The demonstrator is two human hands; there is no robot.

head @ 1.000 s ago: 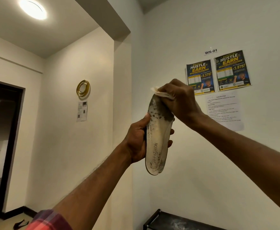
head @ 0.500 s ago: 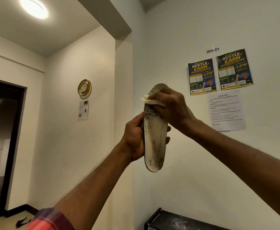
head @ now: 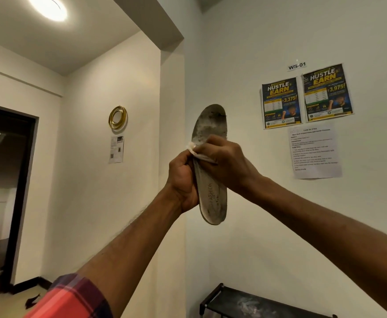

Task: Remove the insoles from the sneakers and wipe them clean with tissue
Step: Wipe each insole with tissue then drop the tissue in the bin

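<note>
Insole [head: 213, 198]: you hold it upright before the wall, soiled face toward you, so the dirt shows
Left hand [head: 183, 180]: grips its middle edge; steadies it against rubbing
Right hand [head: 224, 164]: clutches the tissue [head: 199, 155]; presses it mid-insole

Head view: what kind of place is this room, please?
Probably an indoor workstation set up in a plain room or hallway. A "WS-01" label hangs above two posters, a printed task sheet hangs below them, and a low black rack stands underneath.
</note>
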